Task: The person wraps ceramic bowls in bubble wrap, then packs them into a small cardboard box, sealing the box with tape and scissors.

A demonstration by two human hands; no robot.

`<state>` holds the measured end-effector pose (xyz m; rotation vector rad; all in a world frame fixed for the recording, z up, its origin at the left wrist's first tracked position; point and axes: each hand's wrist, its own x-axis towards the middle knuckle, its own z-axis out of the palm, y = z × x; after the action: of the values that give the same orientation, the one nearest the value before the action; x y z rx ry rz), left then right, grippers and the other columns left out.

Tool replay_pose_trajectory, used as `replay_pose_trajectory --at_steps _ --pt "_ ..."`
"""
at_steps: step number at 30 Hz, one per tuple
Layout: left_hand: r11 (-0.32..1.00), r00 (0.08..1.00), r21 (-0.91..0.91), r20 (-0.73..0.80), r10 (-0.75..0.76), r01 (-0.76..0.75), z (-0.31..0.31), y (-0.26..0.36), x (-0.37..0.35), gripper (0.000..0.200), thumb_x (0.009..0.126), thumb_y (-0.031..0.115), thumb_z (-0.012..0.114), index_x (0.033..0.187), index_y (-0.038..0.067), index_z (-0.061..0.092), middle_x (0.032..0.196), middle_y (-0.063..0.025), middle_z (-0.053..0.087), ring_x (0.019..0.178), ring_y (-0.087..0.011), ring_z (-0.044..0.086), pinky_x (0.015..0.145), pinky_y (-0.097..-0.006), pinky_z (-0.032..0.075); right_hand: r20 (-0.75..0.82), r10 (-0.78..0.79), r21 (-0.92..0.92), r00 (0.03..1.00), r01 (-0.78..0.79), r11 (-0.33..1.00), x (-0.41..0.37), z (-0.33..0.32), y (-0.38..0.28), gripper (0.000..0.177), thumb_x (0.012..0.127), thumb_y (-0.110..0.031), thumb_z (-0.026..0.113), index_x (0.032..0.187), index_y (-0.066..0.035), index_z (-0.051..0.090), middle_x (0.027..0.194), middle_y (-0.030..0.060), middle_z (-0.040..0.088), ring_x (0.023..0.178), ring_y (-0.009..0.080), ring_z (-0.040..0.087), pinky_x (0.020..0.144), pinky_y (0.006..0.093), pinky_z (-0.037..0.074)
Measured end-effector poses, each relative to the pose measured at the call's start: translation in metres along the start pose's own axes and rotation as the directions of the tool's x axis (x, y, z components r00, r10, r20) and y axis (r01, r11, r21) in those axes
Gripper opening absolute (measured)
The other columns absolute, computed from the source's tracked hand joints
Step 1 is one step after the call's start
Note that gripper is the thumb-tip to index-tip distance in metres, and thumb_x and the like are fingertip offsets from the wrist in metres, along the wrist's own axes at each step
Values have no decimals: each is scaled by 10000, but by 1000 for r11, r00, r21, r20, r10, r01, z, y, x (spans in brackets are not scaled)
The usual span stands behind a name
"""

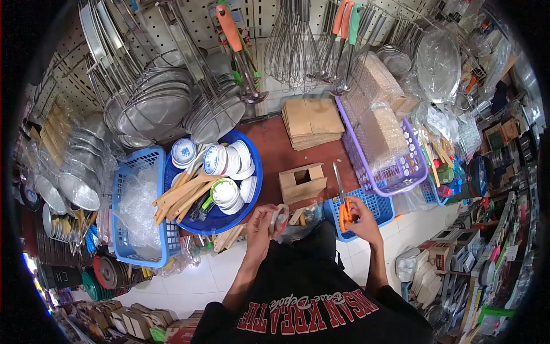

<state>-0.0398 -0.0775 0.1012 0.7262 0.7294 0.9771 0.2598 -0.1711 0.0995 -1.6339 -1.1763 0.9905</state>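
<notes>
A roll of clear tape (281, 217) is in my left hand (265, 222), its fingers closed round the side of the roll. My right hand (362, 218) grips the orange handles of the scissors (340, 186), whose blades point up and away from me. Between and beyond the hands, a small open cardboard box (302, 183) stands on the red-brown table (272, 146). Behind it lies a stack of flat brown cardboard (312, 121). Neither hand touches the box.
A blue round tub (256, 172) with bowls and wooden utensils stands left, beside a blue basket (140, 258) of bubble wrap. Right are a purple basket (378, 186) with wrapped boxes and a lower blue basket (387, 213). Strainers (157, 109) and whisks (292, 51) hang behind.
</notes>
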Motion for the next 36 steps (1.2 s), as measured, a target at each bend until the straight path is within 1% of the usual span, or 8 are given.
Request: replay_pose_trajectory --at_steps 2,3,6,7,11,14,19,36 --pt "1000 1000 -10 -1 15 -15 2 4 0 139 1055 153 478 1101 55 564 1148 -36 573 689 -70 515 531 -226 363 65 16 -127 998 -8 992 -11 -6 -37 655 691 -110 866 1279 -54 582 1043 47 676 790 89 603 700 252 513" --pt "999 1000 -16 -7 30 -30 4 6 1 147 1057 161 475 1101 52 564 1149 -39 574 683 -72 510 532 -227 361 84 47 -192 995 -30 981 -15 -5 -63 707 652 -225 909 1273 -78 603 1036 51 683 809 114 631 747 285 504" --pt "998 998 -50 -38 43 -45 6 7 2 160 1060 178 476 1098 49 562 1124 -40 582 672 -76 502 539 -228 361 234 -176 -608 956 285 741 -23 -1 -124 706 640 -299 904 1255 -91 628 994 60 691 853 181 667 811 340 481" --pt "997 998 -64 -50 42 -46 7 7 1 162 1060 182 478 1097 49 561 1112 -39 586 669 -77 500 542 -228 363 233 -173 -604 957 282 746 -24 2 -128 686 647 -387 873 1244 -131 655 972 60 698 876 242 673 838 384 459" --pt "994 997 -99 -62 39 -45 8 5 -1 167 1060 190 479 1092 46 557 1093 -56 589 654 -77 498 540 -233 370 341 -143 -674 929 347 652 -20 11 -135 532 713 -364 808 1196 -172 695 1038 65 718 915 240 690 908 411 494" --pt "995 998 -84 -55 44 -48 4 3 -3 160 1059 185 480 1085 46 555 1072 -65 592 647 -75 499 538 -233 377 316 -324 -696 892 450 559 -11 20 -132 466 654 -314 837 1087 -167 747 957 31 747 766 216 710 711 335 524" --pt "992 992 -89 -95 80 -88 6 2 -5 135 1054 162 484 1079 52 560 997 -54 607 634 -68 499 518 -224 371 373 -293 -699 880 475 535 -3 27 -144 460 654 -283 817 1093 -161 755 944 41 747 736 212 711 669 329 545" --pt "986 990 127 -79 116 -106 9 -12 -13 38 1025 104 528 1015 96 565 1187 -16 558 744 -54 543 520 -190 414 491 -215 -730 844 533 428 4 38 -170 408 693 -300 804 1072 -159 751 813 63 723 685 237 697 593 343 521"
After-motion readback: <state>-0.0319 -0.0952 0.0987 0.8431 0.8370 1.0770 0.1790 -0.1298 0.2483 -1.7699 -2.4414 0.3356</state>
